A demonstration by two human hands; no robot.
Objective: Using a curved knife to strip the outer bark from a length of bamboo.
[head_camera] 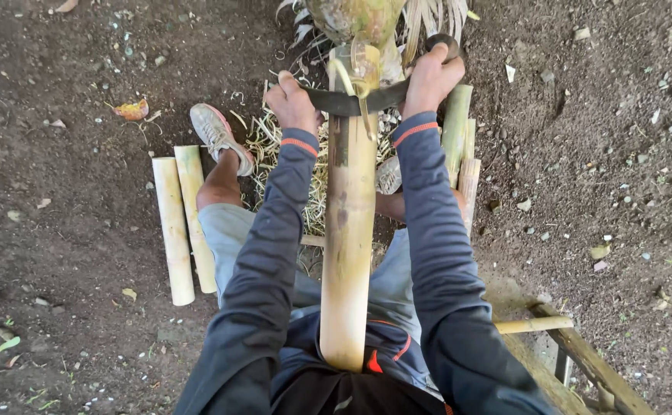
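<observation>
My left hand (291, 101) and right hand (430, 77) both grip closed the drawknife (351, 102), peeling the bamboo pole (347, 230); next I must pull evenly toward me.

A long pale-yellow bamboo pole (349, 230) runs from the person's lap away to the far middle, blotched green and brown. Across its far end lies a dark curved two-handled blade (351, 101), a peeled strip curling beneath it.
</observation>
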